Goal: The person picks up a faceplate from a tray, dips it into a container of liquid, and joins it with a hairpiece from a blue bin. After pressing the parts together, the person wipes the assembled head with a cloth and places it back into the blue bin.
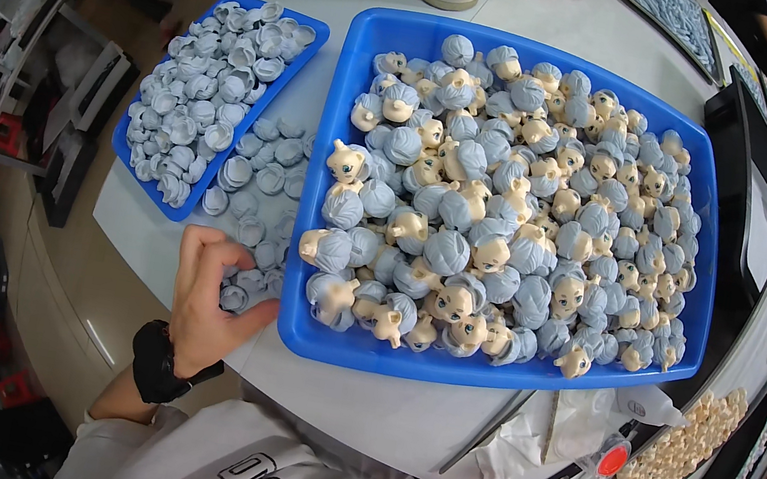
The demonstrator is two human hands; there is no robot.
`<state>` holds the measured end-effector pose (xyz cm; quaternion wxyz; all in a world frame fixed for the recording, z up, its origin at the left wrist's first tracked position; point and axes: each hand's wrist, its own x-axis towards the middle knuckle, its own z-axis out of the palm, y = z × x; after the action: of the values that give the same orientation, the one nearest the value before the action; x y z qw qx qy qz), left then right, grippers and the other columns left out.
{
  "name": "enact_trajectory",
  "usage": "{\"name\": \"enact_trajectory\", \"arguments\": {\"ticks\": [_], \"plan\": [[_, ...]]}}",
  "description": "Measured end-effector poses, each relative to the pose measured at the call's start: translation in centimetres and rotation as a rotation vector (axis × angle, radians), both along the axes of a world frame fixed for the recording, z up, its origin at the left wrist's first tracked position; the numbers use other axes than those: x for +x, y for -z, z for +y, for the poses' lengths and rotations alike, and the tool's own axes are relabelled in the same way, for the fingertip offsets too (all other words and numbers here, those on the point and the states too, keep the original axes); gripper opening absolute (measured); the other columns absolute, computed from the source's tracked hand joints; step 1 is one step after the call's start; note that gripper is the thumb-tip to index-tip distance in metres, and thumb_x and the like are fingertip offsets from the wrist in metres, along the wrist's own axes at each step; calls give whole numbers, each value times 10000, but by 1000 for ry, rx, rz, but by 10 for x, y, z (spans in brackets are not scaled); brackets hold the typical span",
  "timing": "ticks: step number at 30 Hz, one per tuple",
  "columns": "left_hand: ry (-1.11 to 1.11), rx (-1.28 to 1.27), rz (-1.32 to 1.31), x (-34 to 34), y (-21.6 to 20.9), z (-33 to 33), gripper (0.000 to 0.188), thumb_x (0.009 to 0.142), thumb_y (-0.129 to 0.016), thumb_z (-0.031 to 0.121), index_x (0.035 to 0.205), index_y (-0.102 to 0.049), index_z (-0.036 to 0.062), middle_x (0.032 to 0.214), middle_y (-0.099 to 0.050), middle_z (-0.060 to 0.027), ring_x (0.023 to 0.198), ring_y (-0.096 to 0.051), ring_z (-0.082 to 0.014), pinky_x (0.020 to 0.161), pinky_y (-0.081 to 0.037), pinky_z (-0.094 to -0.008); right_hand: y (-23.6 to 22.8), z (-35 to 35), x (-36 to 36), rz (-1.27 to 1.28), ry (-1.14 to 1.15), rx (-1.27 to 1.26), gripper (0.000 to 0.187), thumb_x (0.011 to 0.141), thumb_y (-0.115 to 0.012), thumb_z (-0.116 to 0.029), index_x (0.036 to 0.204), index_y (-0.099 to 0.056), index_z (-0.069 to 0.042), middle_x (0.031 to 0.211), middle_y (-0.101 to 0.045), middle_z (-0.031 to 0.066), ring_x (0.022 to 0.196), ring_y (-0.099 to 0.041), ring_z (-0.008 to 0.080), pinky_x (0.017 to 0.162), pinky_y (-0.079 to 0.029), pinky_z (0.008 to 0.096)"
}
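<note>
Grey-blue hair pieces [255, 218] under left hand [209, 297], perhaps pinched.

Viewpoint: we look from a head-worn fisheye camera, steeply down and forward.
Nearness: close over the round white table [543, 13]; the big blue plastic tray of doll heads [349, 82] fills centre frame.
Edges: our own left hand [207, 296] enters from below; straight lines bow outward at the rim.
</note>
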<state>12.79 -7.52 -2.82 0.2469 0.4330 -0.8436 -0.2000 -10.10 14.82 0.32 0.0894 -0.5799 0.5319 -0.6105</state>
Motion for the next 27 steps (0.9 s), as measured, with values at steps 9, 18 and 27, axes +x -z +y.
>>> {"name": "enact_trajectory", "arguments": {"ticks": [9, 18, 27], "plan": [[87, -99, -37, -9, 0, 2, 392, 594, -731, 74, 898, -489, 23, 883, -432, -131, 776, -479, -285, 644, -409, -341, -6, -1, -3, 47, -17, 61, 216, 838, -580, -135, 764, -590, 68, 672, -594, 161, 551, -569, 256, 493, -451, 325], [77, -382, -265, 65, 36, -3, 435, 824, -590, 157, 1173, -444, -57, 1125, -507, -212, 1015, -500, -364, 885, -397, -387, 9, 0, -2, 69, 32, 47, 201, 802, -672, -196, 756, -654, -1, 711, -637, 59, 609, -606, 187, 561, -481, 285], [18, -241, 22, 15, -8, -11, 331, 943, -458, 295, 1027, -524, -18, 758, -481, -89, 684, -501, -220, 644, -417, -329, 1, 43, -11, 16, 199, 138, 168, 810, -653, -149, 844, -622, 12, 789, -602, 87, 636, -572, 228, 574, -457, 316]]}}
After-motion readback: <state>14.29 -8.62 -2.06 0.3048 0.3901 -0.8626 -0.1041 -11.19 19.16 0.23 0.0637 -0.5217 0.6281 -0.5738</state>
